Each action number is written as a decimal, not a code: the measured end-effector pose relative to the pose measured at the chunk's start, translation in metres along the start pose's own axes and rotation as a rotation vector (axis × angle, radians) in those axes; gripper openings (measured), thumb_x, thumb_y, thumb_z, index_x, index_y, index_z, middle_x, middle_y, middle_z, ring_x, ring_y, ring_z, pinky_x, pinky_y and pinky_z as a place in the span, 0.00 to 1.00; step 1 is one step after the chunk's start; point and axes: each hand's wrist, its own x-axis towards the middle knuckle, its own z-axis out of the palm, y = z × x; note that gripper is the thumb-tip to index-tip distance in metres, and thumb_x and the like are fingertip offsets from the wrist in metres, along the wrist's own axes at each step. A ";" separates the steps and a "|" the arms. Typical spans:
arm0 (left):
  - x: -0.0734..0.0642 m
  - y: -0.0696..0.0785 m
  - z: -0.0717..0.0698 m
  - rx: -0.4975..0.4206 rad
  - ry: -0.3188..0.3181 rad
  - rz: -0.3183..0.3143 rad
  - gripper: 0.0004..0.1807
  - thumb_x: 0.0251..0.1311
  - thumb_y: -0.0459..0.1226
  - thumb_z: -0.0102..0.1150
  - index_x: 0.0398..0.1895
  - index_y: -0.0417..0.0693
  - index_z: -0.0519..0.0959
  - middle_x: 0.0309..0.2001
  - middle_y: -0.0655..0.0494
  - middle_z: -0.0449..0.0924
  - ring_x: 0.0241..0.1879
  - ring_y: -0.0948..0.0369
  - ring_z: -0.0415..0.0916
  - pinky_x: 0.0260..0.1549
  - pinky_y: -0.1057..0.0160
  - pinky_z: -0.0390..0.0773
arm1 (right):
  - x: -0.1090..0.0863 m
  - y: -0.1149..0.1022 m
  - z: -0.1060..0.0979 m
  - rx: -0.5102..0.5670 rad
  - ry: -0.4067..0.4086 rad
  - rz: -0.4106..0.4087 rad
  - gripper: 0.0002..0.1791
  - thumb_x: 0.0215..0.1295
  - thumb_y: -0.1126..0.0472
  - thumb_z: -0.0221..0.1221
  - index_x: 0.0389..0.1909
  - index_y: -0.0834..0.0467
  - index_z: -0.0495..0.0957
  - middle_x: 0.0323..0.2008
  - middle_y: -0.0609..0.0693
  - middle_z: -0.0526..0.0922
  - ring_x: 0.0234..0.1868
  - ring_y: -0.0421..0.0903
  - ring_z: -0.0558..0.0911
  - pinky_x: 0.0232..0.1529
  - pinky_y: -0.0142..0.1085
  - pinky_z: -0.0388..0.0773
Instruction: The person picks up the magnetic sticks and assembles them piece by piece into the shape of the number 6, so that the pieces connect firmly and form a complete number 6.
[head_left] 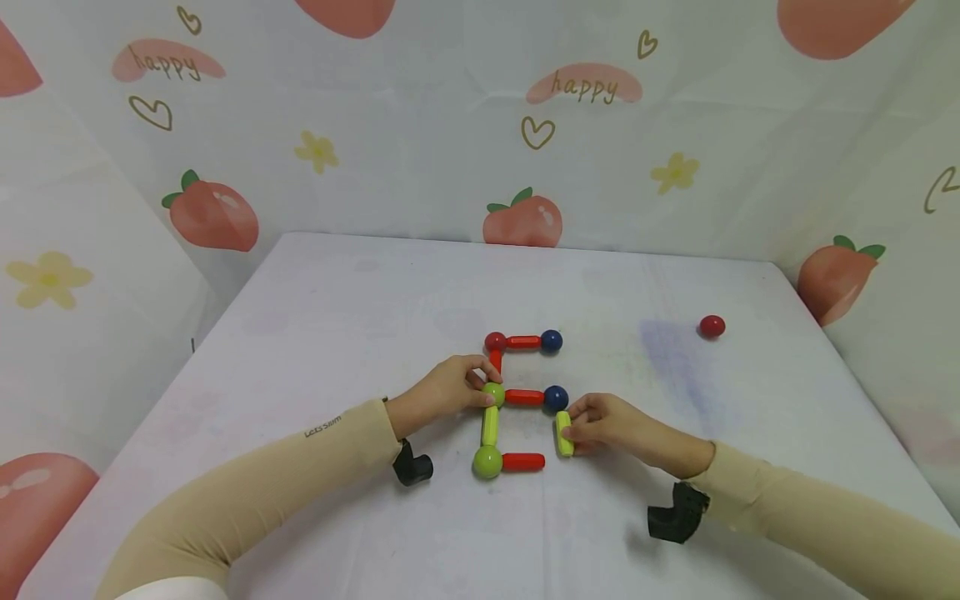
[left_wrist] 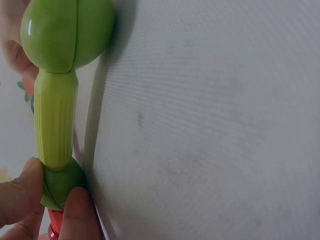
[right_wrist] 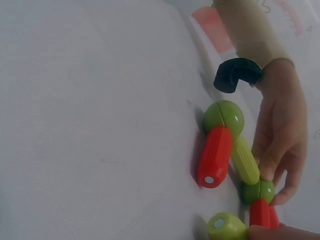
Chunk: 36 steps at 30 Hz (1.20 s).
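My left hand (head_left: 448,387) pinches the middle green ball (left_wrist: 62,185) of a structure of balls and rods lying on the table. A yellow-green rod (head_left: 490,427) runs from that ball to a lower green ball (head_left: 487,462), which bears a red rod (head_left: 523,462) with a bare metal-tipped end. From the middle ball another red rod (head_left: 523,397) leads to a blue ball (head_left: 556,398). My right hand (head_left: 618,427) pinches a second yellow-green rod (head_left: 564,434) just below this blue ball; whether they touch I cannot tell.
At the structure's far end are a red ball (head_left: 495,342), a red rod (head_left: 523,342) and a second blue ball (head_left: 551,341). A loose red ball (head_left: 712,327) lies at the back right of the white table (head_left: 360,292). Patterned cloth (head_left: 420,125) hangs behind it.
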 end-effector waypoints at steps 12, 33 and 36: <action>-0.001 -0.001 -0.001 -0.009 0.002 0.004 0.12 0.51 0.34 0.66 0.40 0.54 0.78 0.39 0.52 0.78 0.39 0.59 0.73 0.25 0.69 0.71 | 0.005 -0.011 0.005 0.004 0.034 0.107 0.18 0.58 0.62 0.63 0.43 0.66 0.69 0.35 0.53 0.80 0.30 0.40 0.80 0.37 0.31 0.81; 0.001 -0.001 0.000 -0.012 0.011 0.000 0.12 0.51 0.35 0.67 0.39 0.55 0.78 0.38 0.52 0.78 0.37 0.60 0.73 0.23 0.68 0.70 | 0.009 -0.011 0.004 0.003 0.008 0.113 0.16 0.58 0.62 0.63 0.39 0.65 0.68 0.27 0.49 0.80 0.23 0.37 0.80 0.30 0.29 0.81; 0.001 -0.001 0.000 -0.013 0.011 0.004 0.12 0.51 0.34 0.67 0.39 0.54 0.78 0.38 0.52 0.78 0.38 0.60 0.73 0.23 0.68 0.71 | 0.009 -0.011 0.004 -0.005 0.012 0.116 0.16 0.57 0.62 0.64 0.39 0.64 0.68 0.26 0.49 0.80 0.23 0.37 0.80 0.30 0.29 0.81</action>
